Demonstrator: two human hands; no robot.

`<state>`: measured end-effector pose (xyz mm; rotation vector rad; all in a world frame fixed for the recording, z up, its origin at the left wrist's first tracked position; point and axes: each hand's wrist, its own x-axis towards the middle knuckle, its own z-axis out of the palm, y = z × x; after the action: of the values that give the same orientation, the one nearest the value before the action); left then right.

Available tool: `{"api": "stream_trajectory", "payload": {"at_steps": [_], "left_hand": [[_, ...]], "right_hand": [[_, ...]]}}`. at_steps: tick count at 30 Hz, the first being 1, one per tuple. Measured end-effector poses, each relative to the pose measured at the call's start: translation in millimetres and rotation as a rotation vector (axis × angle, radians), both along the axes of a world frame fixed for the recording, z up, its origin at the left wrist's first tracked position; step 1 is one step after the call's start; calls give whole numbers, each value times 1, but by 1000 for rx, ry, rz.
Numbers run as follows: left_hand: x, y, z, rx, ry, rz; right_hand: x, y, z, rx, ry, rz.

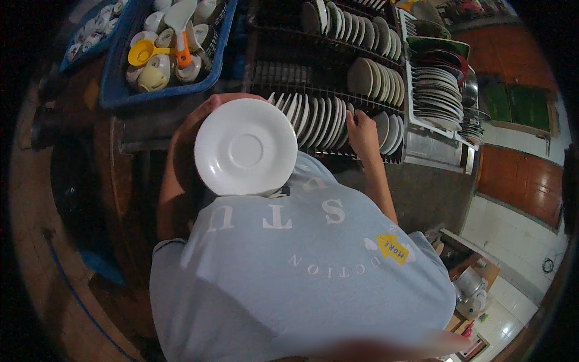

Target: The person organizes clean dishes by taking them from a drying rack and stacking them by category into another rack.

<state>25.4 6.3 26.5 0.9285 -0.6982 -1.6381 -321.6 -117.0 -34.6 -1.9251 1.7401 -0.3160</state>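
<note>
My left hand (218, 100) is curled around the far side of a white saucer (246, 151), and most of its fingers are hidden behind it. The saucer faces up with its round well showing, close against my chest. At its lower rim another edge peeks out, too little to identify. My right hand (363, 132) reaches into the dark wire dish rack (325, 92), thumb and fingers on the rim of a plate (351, 107) at the right end of a row. Several white plates (312, 120) stand on edge to the left of that hand, and a few saucers (392, 133) to its right.
A blue plastic basket (105, 92) at upper left holds cups, a yellow scoop (141, 53) and a rice paddle (181, 18). More plates stand on the upper tiers. Right of the rack, a white dish drainer (410, 97) carries stacked plates (436, 97). A blue hose (77, 303) lies on the floor.
</note>
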Motion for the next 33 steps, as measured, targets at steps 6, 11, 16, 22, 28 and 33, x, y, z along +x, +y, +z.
{"api": "stream_trajectory", "payload": {"at_steps": [6,11,16,22,28,33], "left_hand": [[-1,4,3,9,4,0],[-2,-7,9,30,29,-38],[-5,-18,10,71,56,-83],[-6,-36,3,195,89,-170],[-3,-51,-17,75,88,-333],[-4,-58,-19,37,105,-431]], "right_hand": [[-2,-54,28,-276,144,-68],[2,-114,5,-405,397,47],[10,-102,59,-498,387,26],[7,-52,123,-261,-395,100],[56,8,110,361,-909,150],[88,36,101,285,-655,343]]}}
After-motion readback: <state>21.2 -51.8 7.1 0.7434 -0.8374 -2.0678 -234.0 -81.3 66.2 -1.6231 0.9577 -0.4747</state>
